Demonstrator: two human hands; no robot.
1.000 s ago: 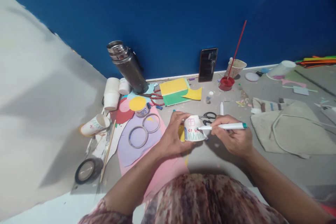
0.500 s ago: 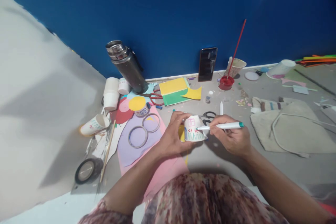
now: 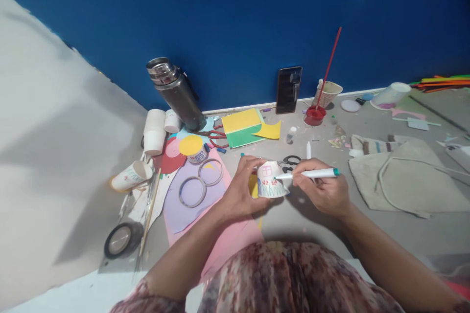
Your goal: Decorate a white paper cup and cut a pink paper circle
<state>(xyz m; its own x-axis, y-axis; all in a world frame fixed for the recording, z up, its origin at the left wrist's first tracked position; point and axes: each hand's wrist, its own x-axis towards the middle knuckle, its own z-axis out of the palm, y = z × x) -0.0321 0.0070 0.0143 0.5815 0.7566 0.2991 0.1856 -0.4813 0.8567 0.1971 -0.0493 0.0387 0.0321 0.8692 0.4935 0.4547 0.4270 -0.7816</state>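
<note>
My left hand grips a white paper cup, turned upside down, between thumb and fingers. Drawn on it are a pink window, small red marks and a zigzag of green along the wide rim. My right hand is closed round a white marker with a green end; its tip touches or nearly touches the cup's side beside the window. Just behind the cup lie black-handled scissors, their blades mostly hidden. A white marker cap or pen stands past my right fingers.
Purple paper with two tape rings lies left, near black tape and decorated cups. Behind stand a steel flask, a phone and a red pot with a stick. A cloth bag lies right.
The view shifts very slightly. The marker tip moves a little up and left on the cup's side, while both hands keep their hold.
</note>
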